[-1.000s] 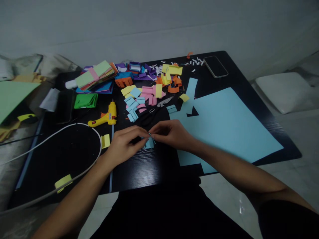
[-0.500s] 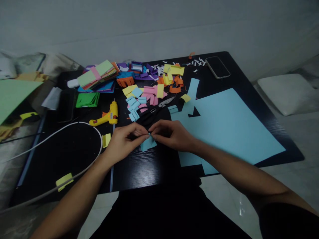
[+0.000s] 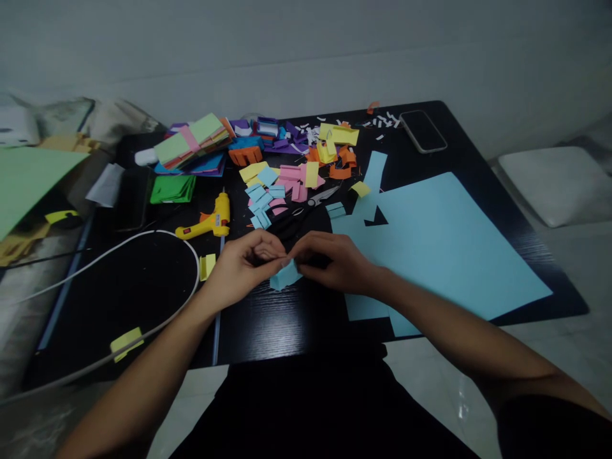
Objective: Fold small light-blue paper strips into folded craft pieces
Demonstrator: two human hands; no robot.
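Between my two hands is a small piece of light blue paper [image 3: 285,276], bent into a folded shape just above the black table. My left hand [image 3: 243,262] pinches its upper left part between thumb and fingers. From the other side my right hand [image 3: 332,260] grips the upper right part, fingers curled in. The fingertips nearly meet and hide the paper's top edge. Just beyond the hands lie scissors [image 3: 313,203] with dark handles, partly covered by my fingers. Folded light blue paper pieces [image 3: 261,201] lie beside the scissors.
A large light blue sheet [image 3: 454,248] covers the table's right side, under my right forearm. Left of the hands lie a yellow glue gun [image 3: 215,220] and a white cable [image 3: 199,268]. Behind are a paper stack [image 3: 201,137], pink pieces [image 3: 292,173] and a phone [image 3: 423,132].
The blue paper has turned and bent between my fingers, its near side now showing a fold. Both hands keep their pinch. The whole view has shifted slightly.
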